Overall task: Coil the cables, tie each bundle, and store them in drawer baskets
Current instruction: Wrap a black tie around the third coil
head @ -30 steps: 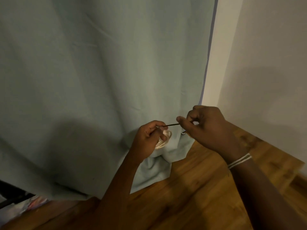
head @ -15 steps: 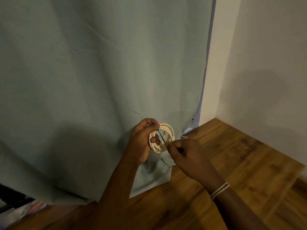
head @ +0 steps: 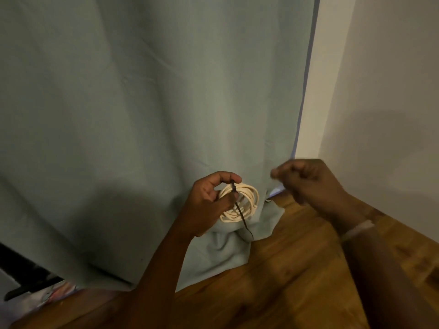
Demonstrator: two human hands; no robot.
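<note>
Coil (head: 238, 203), tie (head: 240, 210) fitted, held up in the left hand (head: 206, 205).

Left grip: thumb and fingers pinch the coil where the dark tie crosses it, probably to keep the loops stacked while it is cinched; the tie's tail hangs free below. Right hand (head: 306, 180): blurred, loosely curled, apart from the coil; whether it holds anything I cannot tell. Behind: curtain (head: 142, 115); below: wood floor (head: 297, 269). No basket in view.

Matt cloth curtain (head: 142, 115); glossy wood floor (head: 285, 281); smooth cable coil (head: 249, 205)

Two bare forearms, no sleeves, pale corded bracelet (head: 357, 230) on right wrist
</note>
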